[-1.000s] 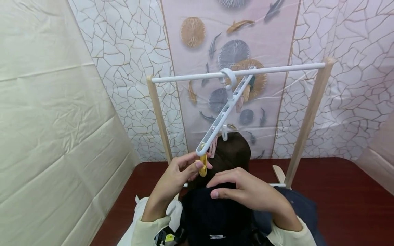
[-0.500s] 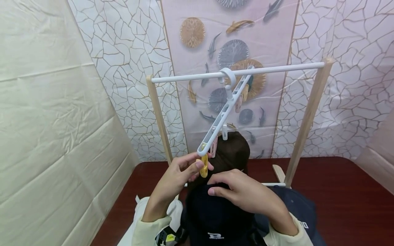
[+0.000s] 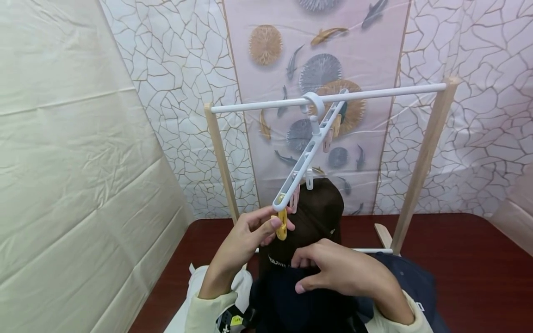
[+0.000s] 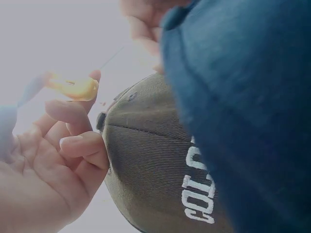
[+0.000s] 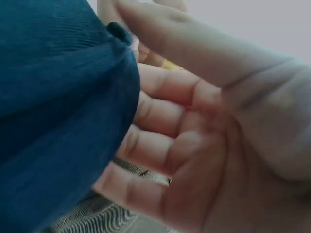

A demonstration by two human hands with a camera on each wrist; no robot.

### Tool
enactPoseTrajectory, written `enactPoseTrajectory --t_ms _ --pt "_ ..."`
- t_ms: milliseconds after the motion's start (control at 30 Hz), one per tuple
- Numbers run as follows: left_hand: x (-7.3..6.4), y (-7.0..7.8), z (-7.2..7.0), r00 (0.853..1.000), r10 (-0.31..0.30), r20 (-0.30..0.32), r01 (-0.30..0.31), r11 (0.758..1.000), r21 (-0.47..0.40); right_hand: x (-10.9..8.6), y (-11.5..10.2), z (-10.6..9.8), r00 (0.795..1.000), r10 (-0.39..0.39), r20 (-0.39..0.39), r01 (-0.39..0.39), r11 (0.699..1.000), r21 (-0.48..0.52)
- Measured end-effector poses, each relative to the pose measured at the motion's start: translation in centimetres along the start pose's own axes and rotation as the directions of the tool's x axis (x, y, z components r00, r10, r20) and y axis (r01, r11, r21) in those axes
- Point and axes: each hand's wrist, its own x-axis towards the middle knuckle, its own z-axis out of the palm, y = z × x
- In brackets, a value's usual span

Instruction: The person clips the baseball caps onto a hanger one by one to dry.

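My left hand [image 3: 239, 247] pinches a yellow clothespin [image 3: 282, 226] hanging from the near end of a white hanger [image 3: 306, 155]. Below and to its right, my right hand [image 3: 345, 270] holds a navy blue cap [image 3: 287, 303] at the top of its crown. The right wrist view shows the fingers [image 5: 160, 114] behind the blue cloth, near its top button. A brown cap [image 3: 320, 203] with white lettering hangs just beyond, beside a pink clothespin [image 3: 294, 199] and a white clothespin [image 3: 309, 179]. In the left wrist view, the navy cap partly covers the brown one.
The hanger hooks over a white rail [image 3: 383, 92] between wooden posts [image 3: 424, 162]. More clothespins line its far half. On the dark red table [image 3: 470, 268], a white cloth item [image 3: 195, 291] lies at left and a dark blue one [image 3: 410, 277] at right.
My right hand and the navy cap have moved lower and nearer to me, uncovering the brown cap's lettering. The left hand stays on the yellow clothespin. The head view has shifted slightly.
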Motion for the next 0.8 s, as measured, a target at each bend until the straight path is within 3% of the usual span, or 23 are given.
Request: enactPoseTrajectory --t_ms 200,467,633,800 --pt "-0.1 0.1 -0.1 1.0 -0.006 -0.002 0.006 1.0 -0.003 0.0 -0.2 0.4 1.0 0.018 -0.003 -0.018 0.997 -0.077" --pt "0.0 0.1 0.2 1.0 0.006 -0.026 -0.006 1.0 -0.003 -0.2 -1.0 0.6 0.992 0.045 -0.12 -0.064 0.984 -0.164" --pt "0.0 0.2 0.4 0.999 0.011 -0.046 -0.011 1.0 -0.002 0.0 -1.3 0.4 0.98 0.071 -0.186 -0.09 0.991 -0.099" --pt "0.1 0.1 0.7 0.997 0.018 -0.069 -0.02 1.0 -0.022 0.1 -1.4 0.1 0.967 0.044 -0.252 -0.063 0.996 -0.068"
